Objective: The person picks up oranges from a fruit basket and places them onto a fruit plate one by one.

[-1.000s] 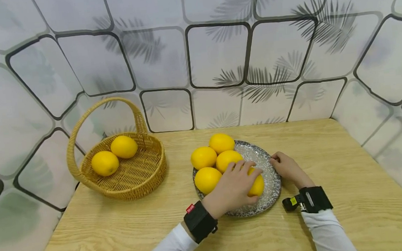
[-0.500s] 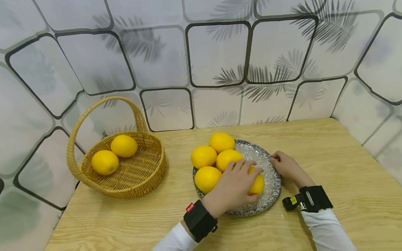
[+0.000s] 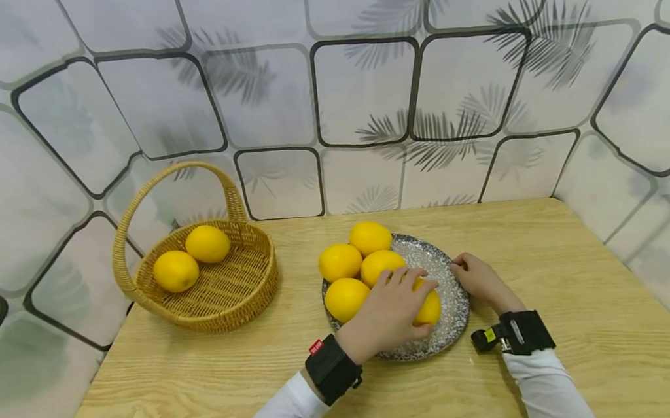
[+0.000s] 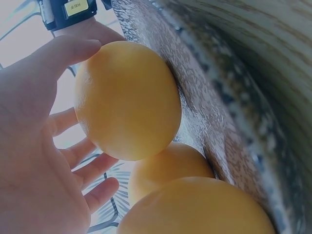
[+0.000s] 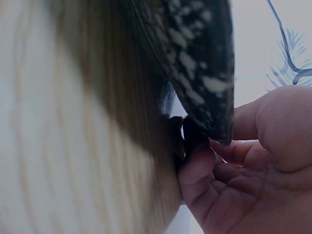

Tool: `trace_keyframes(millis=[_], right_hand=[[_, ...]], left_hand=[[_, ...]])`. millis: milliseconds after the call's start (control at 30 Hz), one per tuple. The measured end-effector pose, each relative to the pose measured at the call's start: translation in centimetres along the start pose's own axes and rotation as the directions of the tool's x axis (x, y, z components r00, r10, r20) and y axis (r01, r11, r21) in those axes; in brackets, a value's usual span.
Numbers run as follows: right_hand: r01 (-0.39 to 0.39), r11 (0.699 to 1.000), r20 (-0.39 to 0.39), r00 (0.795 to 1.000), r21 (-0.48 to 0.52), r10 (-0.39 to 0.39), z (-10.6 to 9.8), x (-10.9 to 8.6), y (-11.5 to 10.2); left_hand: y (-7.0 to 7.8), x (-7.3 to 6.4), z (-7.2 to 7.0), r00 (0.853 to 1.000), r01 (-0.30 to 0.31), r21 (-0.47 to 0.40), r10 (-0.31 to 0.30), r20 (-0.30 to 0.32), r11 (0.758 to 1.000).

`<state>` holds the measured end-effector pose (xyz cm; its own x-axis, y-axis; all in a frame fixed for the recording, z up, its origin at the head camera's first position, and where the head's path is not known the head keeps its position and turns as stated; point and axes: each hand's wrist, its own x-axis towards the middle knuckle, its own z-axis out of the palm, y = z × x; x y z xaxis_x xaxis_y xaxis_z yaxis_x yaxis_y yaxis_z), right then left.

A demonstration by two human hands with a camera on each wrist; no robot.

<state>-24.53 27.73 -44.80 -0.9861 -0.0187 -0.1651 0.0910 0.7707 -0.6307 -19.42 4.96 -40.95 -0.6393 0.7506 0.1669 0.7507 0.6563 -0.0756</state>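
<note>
Left hand [image 3: 387, 313]: fingers bent and spread around one held lemon [image 4: 126, 100], thumb against one side. Head view hides most of this grip under the back of the hand; left wrist view gives the thumb contact and the fingers passing behind the fruit, the little finger's tip clear of it.

Right hand [image 3: 485, 282]: pinches the rim of the speckled plate [image 3: 455, 294]. Head view gives only the hand at the plate's right edge. Right wrist view adds curled fingers [image 5: 197, 168] beneath the rim, in the gap above the desk [image 3: 599, 267], with the thumb going behind the plate.

Held lemon is at the plate's near side, seen against the plate surface in left wrist view; cannot tell whether its weight is on it.

Farther out, head view only: four more lemons [image 3: 347, 299] clustered on the plate's left half (left wrist view catches parts of two). Wicker basket [image 3: 248, 307] stands well apart to the left, handle upright, two lemons [image 3: 176, 271] inside at its left and back. Behind: leaf-patterned backdrop [image 3: 367, 95].
</note>
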Motion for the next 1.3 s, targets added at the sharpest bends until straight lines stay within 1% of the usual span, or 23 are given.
trace_keyframes(millis=[267,533,767,900,1033,1167,1300], right_hand=[[-0.006,1.000,0.001,1.000,0.001,0.006,0.1,0.0,0.2],[-0.004,1.000,0.001,1.000,-0.005,0.004,0.2,0.0,0.3],[-0.001,1.000,0.001,1.000,-0.004,0.001,0.2,0.0,0.3],[-0.005,1.000,0.002,1.000,-0.003,0.005,0.2,0.0,0.2],[-0.011,1.000,0.004,1.000,-0.002,0.011,0.2,0.0,0.2],[-0.017,1.000,0.004,1.000,0.004,0.017,0.2,0.0,0.2],[-0.019,1.000,0.004,1.000,0.008,0.019,0.1,0.0,0.0]], left_hand=[[0.0,0.0,0.0,1.000,0.009,-0.010,-0.009,0.016,1.000],[-0.1,-0.3,-0.7,0.999,0.033,-0.059,-0.031,0.033,0.998],[-0.5,-0.4,-1.5,0.998,0.060,-0.030,-0.060,0.003,0.998],[-1.1,-0.5,-1.5,0.997,0.079,-0.011,-0.079,-0.011,0.997],[-1.9,-0.8,-1.8,0.995,0.093,-0.010,-0.093,-0.020,0.996],[-3.0,-1.3,-2.2,0.992,0.118,-0.038,-0.119,-0.031,0.992],[-4.4,-2.2,-2.7,0.987,0.147,-0.077,-0.152,-0.053,0.986]])
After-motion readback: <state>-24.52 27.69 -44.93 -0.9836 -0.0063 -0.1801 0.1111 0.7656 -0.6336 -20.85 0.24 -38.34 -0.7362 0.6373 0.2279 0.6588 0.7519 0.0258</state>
